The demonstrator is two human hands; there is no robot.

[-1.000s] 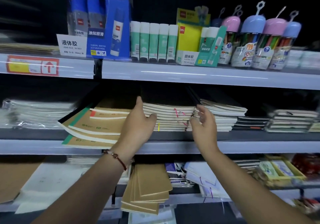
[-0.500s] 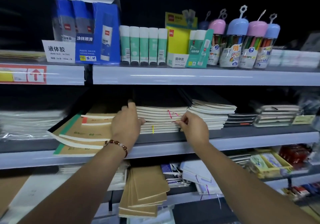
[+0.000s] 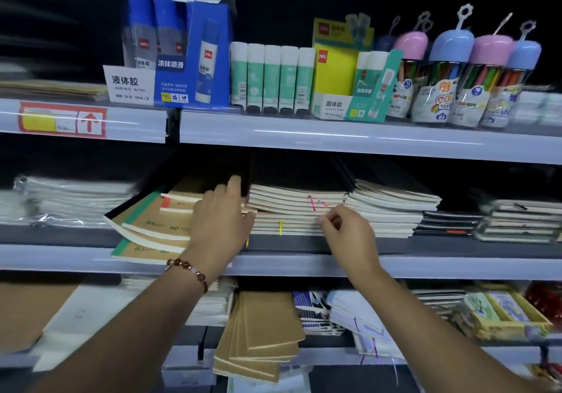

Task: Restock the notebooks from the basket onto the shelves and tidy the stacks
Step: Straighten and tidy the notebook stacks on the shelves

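A stack of black-covered notebooks (image 3: 292, 207) with cream page edges lies in the middle of the centre shelf (image 3: 395, 266). My left hand (image 3: 219, 222) presses on the stack's left side, with the fingers reaching back along it and the thumb at its front corner. My right hand (image 3: 346, 234) has curled fingers that pinch the front edge of the stack near its right end. The basket is out of view.
Fanned kraft B5 notebooks (image 3: 152, 225) lie crooked left of the stack, and another cream-edged stack (image 3: 389, 207) touches its right side. Glue sticks (image 3: 270, 79) and pen tubs (image 3: 450, 88) fill the upper shelf. Kraft notebooks (image 3: 261, 331) overhang the lower shelf.
My right hand moved left, from the gap between the two stacks to the middle stack's front edge, and its fingers curled. My left hand slid further back along the stack's left side.
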